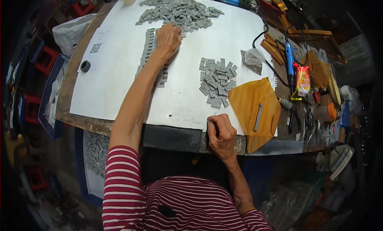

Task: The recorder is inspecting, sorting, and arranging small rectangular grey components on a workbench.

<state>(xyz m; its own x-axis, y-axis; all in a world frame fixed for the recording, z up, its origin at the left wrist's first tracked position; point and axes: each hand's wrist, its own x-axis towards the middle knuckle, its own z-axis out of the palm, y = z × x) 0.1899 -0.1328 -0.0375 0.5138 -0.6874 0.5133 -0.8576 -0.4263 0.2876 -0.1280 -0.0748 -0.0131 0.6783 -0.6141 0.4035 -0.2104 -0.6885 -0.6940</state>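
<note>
1. Surface [119, 91]: white sheet on top, prob. so the grey pcs show up.
2. Big grey pile [179, 11] at far edge, w/in reach of left hand [168, 39]; grip spread flat, pressing the lined-up row [149, 51] to keep it straight.
3. Small pile [217, 81] near right edge.
4. Right hand [220, 136] at near edge, grip closed on a dark piece [212, 129], braced for steadiness.

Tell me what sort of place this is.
Probably a small assembly workshop: heaps of small grey plastic parts lie on a white-topped workbench, with a blue powered hand tool and pliers in the clutter beside it.
</note>
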